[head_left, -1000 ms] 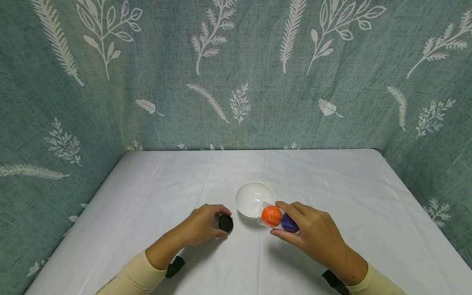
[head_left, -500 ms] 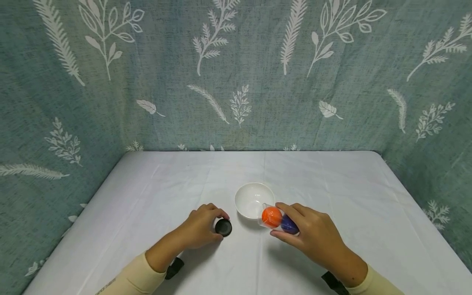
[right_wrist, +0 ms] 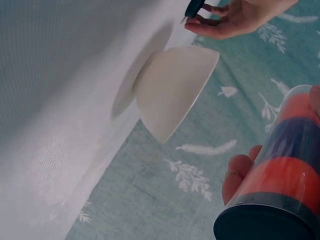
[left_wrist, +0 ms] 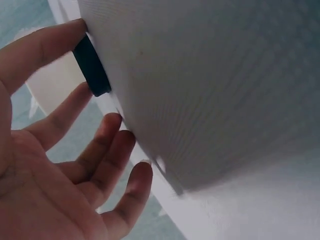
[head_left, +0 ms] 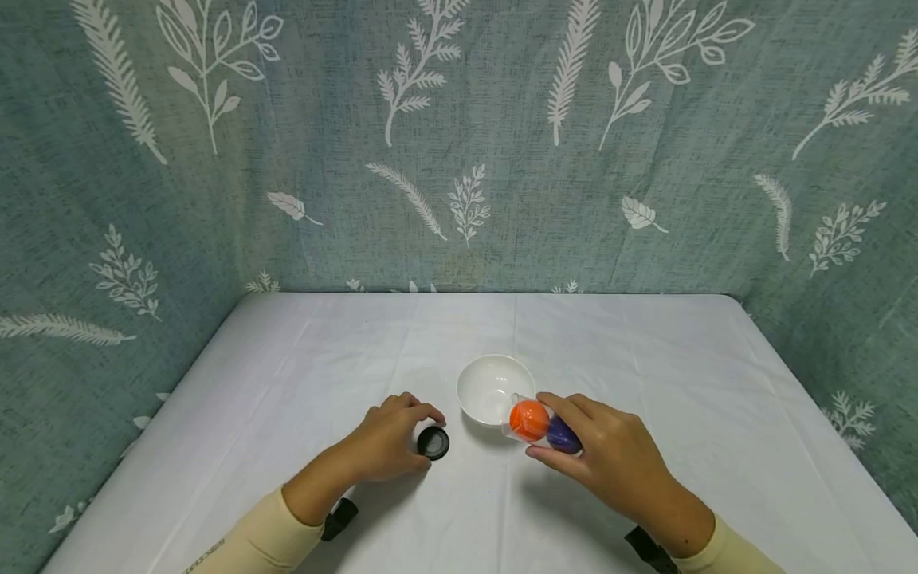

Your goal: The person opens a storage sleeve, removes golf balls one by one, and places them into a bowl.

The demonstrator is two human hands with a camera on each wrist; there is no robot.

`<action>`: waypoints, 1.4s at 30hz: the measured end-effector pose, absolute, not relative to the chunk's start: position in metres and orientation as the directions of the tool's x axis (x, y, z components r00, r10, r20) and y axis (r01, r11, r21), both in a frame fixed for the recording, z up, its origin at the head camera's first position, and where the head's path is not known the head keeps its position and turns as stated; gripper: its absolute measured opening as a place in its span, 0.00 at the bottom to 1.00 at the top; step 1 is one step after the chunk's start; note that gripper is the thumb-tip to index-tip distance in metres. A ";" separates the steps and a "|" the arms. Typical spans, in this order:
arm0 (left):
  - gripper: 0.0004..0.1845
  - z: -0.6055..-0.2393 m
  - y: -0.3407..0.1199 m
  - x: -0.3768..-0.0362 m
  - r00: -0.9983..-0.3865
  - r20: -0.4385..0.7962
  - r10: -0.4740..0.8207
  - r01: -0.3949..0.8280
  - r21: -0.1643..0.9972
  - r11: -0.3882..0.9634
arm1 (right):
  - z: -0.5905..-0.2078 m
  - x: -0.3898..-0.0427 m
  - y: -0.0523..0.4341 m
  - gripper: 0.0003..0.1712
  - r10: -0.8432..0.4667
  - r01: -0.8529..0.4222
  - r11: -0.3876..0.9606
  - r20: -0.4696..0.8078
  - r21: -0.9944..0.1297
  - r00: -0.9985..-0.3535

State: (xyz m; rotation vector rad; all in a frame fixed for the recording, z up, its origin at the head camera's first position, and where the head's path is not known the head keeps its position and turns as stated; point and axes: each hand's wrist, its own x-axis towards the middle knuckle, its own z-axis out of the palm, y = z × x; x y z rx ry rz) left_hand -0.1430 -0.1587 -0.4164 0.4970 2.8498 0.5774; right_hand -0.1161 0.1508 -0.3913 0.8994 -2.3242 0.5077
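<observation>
My left hand (head_left: 390, 438) pinches a round black lid (head_left: 433, 443) between thumb and index finger, its hollow side facing up, low at the tabletop. In the left wrist view that lid (left_wrist: 92, 65) sits edge-on at the white cloth, the other fingers loosely bent below it. My right hand (head_left: 610, 442) grips a clear tube (right_wrist: 280, 150) holding orange and blue balls. The tube's open end, with an orange ball (head_left: 528, 420) just inside, tilts toward a white bowl (head_left: 495, 387) and overlaps its near rim. A black base (right_wrist: 265, 222) closes the tube's other end.
The white cloth-covered table (head_left: 344, 343) spreads around the bowl. A green leaf-patterned curtain (head_left: 502, 199) hangs behind the table and along both sides. A black strap (head_left: 339, 518) hangs at the left wrist, and another black strap (head_left: 649, 550) at the right.
The left hand has turned the black lid from tilted to flat, bringing its hollow side up, and its fingers have spread slightly. The right hand and tube have stayed nearly still.
</observation>
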 end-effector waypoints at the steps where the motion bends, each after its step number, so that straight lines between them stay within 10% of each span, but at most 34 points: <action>1: 0.30 -0.415 -0.158 -0.143 -0.927 -0.115 0.356 0.284 0.405 0.869 | -0.391 -0.116 0.151 0.34 -0.477 -0.703 0.698 0.647 -0.132 -0.595; 14: 0.15 -0.377 -0.110 -0.135 -0.915 0.233 0.330 0.391 0.714 0.580 | -0.388 -0.122 0.157 0.39 -0.467 -0.686 0.719 0.654 -0.112 -0.596; 42: 0.14 -0.389 -0.076 -0.135 -0.891 0.131 0.436 0.302 0.886 0.352 | -0.382 -0.122 0.167 0.36 -0.521 -0.658 0.752 0.578 -0.037 -0.628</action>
